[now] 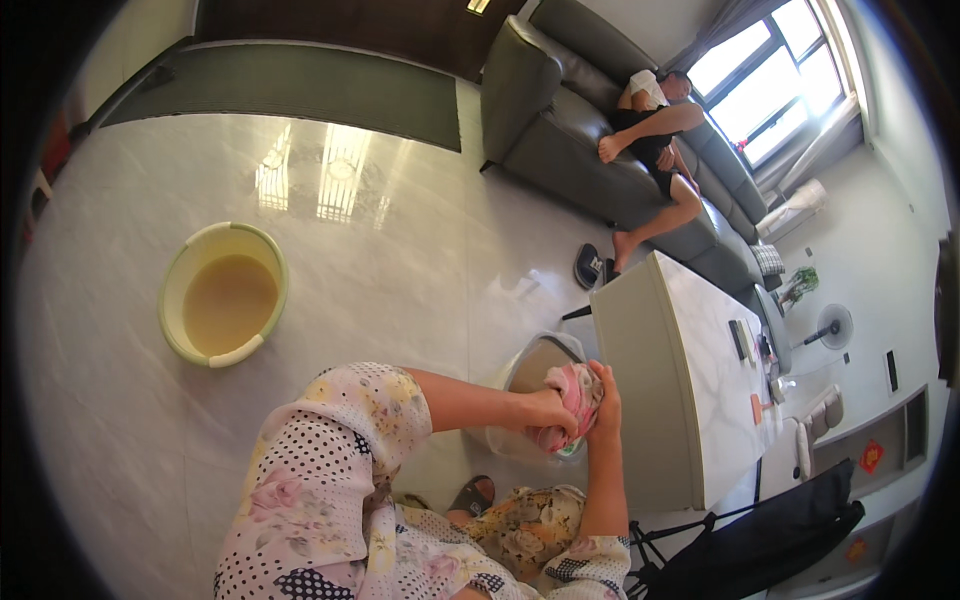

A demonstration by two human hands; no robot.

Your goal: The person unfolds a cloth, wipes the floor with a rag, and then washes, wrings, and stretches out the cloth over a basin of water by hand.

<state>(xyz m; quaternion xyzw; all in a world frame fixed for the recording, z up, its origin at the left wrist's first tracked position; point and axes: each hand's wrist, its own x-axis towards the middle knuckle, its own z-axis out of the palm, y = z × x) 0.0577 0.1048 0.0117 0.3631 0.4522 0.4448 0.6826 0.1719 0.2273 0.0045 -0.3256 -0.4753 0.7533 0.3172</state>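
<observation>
A crumpled pink and white cloth (pixel 576 390) is held between my two hands. My left hand (pixel 553 414) grips it from the left with bent fingers. On the other side, my right hand (pixel 607 397) is wrapped along the cloth's edge, fingers pointing up. Below the cloth stands a waste bin (pixel 534 360) lined with a clear plastic bag (pixel 504 442); my hands and the cloth hide part of its opening. To the left on the floor, an oval pale green and cream basin (pixel 171 300) contains cloudy brownish water (pixel 231 304).
A coffee table (pixel 645 390) with a marble-look top stands close to my right hand. Beyond it, a person (pixel 651 142) reclines on a grey sofa (pixel 555 150), above a dark slipper (pixel 589 266). A black folding chair (pixel 757 536) is at lower right. A dark mat (pixel 300 90) lies by the door.
</observation>
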